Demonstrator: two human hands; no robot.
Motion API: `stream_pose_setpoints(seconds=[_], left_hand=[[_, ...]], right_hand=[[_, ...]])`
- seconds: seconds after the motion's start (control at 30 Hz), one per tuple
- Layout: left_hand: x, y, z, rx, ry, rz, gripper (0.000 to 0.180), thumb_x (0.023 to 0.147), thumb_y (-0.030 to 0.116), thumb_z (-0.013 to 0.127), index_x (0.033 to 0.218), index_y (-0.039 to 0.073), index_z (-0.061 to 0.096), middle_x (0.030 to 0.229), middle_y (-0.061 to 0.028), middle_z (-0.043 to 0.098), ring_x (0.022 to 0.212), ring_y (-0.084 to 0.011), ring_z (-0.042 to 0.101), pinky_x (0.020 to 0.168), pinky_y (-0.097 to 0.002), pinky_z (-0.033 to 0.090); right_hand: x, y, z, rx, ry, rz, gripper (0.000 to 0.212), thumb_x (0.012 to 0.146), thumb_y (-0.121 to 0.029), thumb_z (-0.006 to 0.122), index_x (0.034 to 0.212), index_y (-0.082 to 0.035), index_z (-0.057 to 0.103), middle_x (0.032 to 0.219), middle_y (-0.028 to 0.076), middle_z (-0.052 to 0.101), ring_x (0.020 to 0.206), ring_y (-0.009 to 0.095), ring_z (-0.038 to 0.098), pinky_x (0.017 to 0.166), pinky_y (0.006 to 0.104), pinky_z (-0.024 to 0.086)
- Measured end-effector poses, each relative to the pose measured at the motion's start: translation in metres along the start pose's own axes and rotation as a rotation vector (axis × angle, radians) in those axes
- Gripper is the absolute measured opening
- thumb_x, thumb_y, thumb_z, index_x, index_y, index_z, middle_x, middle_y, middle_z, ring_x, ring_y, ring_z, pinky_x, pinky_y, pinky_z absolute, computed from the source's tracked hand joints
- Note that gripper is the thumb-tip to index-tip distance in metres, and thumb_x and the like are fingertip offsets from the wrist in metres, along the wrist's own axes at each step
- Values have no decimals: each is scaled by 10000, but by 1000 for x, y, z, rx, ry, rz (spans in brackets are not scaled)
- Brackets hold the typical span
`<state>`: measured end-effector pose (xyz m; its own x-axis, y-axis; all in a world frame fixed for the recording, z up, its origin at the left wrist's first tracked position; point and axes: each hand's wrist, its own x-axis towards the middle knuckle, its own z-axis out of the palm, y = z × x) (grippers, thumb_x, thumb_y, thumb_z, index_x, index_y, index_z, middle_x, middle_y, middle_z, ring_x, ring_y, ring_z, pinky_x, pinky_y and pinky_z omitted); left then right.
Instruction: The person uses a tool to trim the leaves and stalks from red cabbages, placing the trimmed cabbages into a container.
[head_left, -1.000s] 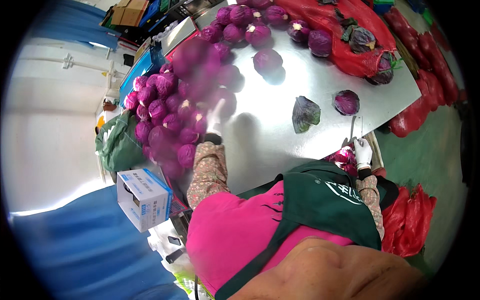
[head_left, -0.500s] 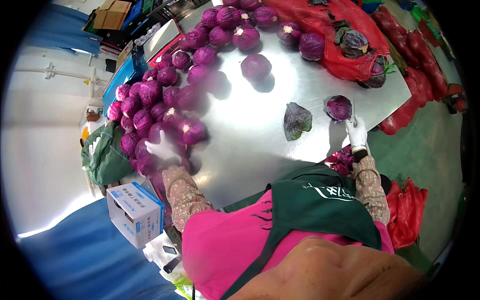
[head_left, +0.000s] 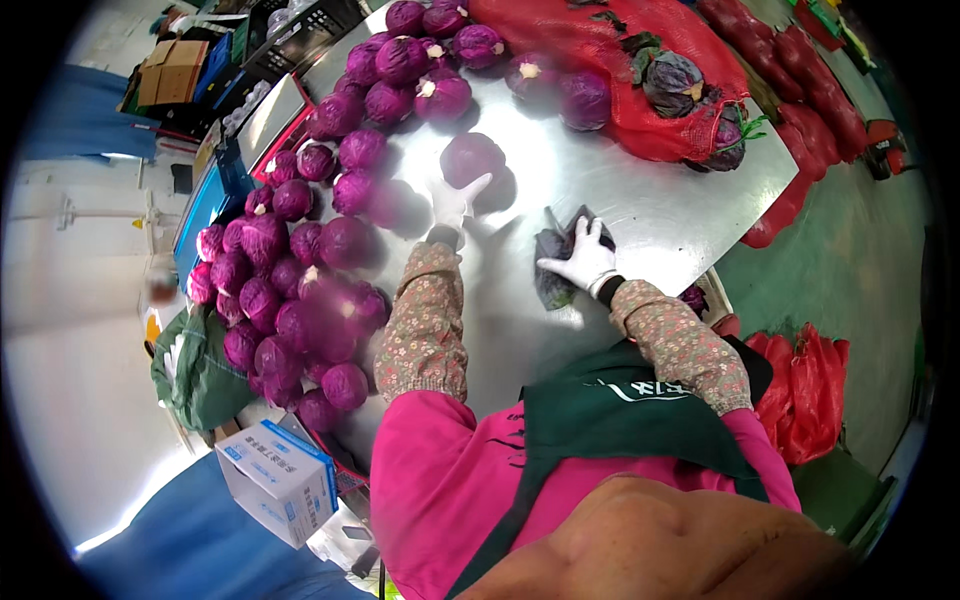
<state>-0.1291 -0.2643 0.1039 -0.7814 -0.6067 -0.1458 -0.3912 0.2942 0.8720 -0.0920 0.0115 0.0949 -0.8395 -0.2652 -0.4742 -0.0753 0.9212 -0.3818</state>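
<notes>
My left hand (head_left: 455, 203), in a white glove, reaches over the metal table with its fingers spread. It is just beside a loose red cabbage (head_left: 473, 158); whether it touches it I cannot tell. My right hand (head_left: 583, 258), also gloved in white, lies spread over a dark cabbage leaf (head_left: 553, 268) on the tabletop. More dark leaf shows past its fingertips. Many red cabbages (head_left: 265, 238) are heaped along the table's left side, some with pale cut stems.
A red mesh sack (head_left: 610, 85) with cabbages in it lies across the far right of the table (head_left: 690, 215). A white-and-blue carton (head_left: 280, 480) stands at the lower left beside a green bag (head_left: 200, 370). More red sacks (head_left: 800, 390) lie on the floor at right.
My left hand has left the heap and moved right and away, to the loose cabbage. My right hand has moved left onto the leaf. The small cabbage beside it is no longer there.
</notes>
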Motion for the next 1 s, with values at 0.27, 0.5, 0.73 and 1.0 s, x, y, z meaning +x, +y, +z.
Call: stream_pose_setpoints(seconds=[0.27,0.5,0.73,1.0], left_hand=[[16,-11,13,-288,-99,157,1021,758,205,869,1546,25,245,1437,-165,482,1308,-293,502,1084,-404,444],[-21,-84,-3,-983,-364,-358,749,904,263,738,1511,79,339,1427,-162,464,1247,-369,534,927,-513,567],[-122,-63,1,-646,-593,-387,769,854,246,775,1485,28,393,1417,-149,509,1284,-287,529,1039,-460,487],[-170,-58,35,-391,-894,-185,835,716,113,871,1438,15,462,1348,-130,582,1257,-240,558,1052,-390,472]], right_hand=[[-8,59,29,59,156,-98,901,782,-276,786,1519,-18,336,1650,219,154,1105,363,662,851,434,575],[-95,182,31,108,283,5,830,812,-283,759,1524,-97,374,1653,82,257,1226,290,615,875,373,574],[-147,285,74,435,577,250,782,865,-298,788,1487,14,429,1541,215,430,1441,282,409,1160,350,350],[-129,178,19,1073,334,230,406,914,-262,743,1253,-48,679,1086,97,726,984,174,679,828,301,547]])
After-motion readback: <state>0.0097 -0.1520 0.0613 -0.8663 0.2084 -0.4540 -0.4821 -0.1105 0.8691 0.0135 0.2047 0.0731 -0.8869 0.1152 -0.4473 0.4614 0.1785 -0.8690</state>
